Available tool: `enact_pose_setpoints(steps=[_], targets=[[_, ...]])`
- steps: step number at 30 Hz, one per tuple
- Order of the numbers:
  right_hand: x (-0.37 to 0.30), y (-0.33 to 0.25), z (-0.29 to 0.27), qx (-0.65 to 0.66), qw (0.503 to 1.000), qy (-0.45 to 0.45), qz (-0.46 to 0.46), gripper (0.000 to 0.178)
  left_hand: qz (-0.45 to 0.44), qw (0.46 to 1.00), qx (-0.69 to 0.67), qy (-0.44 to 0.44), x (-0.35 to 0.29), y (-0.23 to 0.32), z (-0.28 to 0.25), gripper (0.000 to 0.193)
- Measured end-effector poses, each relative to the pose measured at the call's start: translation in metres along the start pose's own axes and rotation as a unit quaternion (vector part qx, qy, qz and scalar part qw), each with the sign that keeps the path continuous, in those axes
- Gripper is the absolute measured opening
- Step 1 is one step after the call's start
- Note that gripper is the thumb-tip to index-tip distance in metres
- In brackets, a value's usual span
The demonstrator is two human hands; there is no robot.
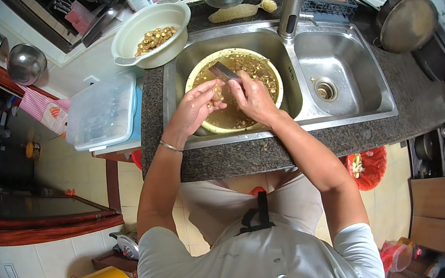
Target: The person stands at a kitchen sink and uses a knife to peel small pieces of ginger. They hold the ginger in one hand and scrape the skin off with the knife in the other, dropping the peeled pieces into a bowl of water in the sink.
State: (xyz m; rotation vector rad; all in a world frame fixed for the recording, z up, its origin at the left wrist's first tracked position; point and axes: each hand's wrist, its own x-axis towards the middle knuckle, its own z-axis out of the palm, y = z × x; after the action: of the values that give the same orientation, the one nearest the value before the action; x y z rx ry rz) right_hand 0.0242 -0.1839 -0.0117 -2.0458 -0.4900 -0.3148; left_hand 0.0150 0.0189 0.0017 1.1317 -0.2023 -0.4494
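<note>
My left hand (194, 109) is closed over the basin, pinching a small yellowish-brown lump (217, 92) that looks like a mushroom, partly hidden by the fingers. My right hand (257, 100) grips a knife (222, 71) with a broad, dark grey blade, tilted up to the left beside the lump. Below both hands, a pale yellow basin (279, 88) sits in the left sink bowl (172, 71), full of murky brown water with floating bits. On the counter to the far left, a cream bowl (121, 43) with handles contains several brown pieces (155, 40) with pale yellow ends.
A grey faucet (293, 4) rises between the basin and the right sink bowl (351, 56). Behind the sink lies a loofah-like scrubber (241, 12). A lidded plastic box (100, 108) stands left of the counter. Pans (407, 19) stand at the right.
</note>
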Motion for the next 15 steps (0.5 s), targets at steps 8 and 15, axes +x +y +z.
enact_pose_setpoints(steps=[8,15], targets=[[-0.005,-0.006,0.007,-0.027,0.998,0.022,-0.044,0.023,0.063,0.996,-0.062,0.027,0.004,-0.004,-0.008,0.027],[-0.003,-0.003,0.005,-0.025,0.999,0.024,-0.011,0.025,0.075,0.995,0.007,0.062,0.004,-0.006,-0.006,0.023]])
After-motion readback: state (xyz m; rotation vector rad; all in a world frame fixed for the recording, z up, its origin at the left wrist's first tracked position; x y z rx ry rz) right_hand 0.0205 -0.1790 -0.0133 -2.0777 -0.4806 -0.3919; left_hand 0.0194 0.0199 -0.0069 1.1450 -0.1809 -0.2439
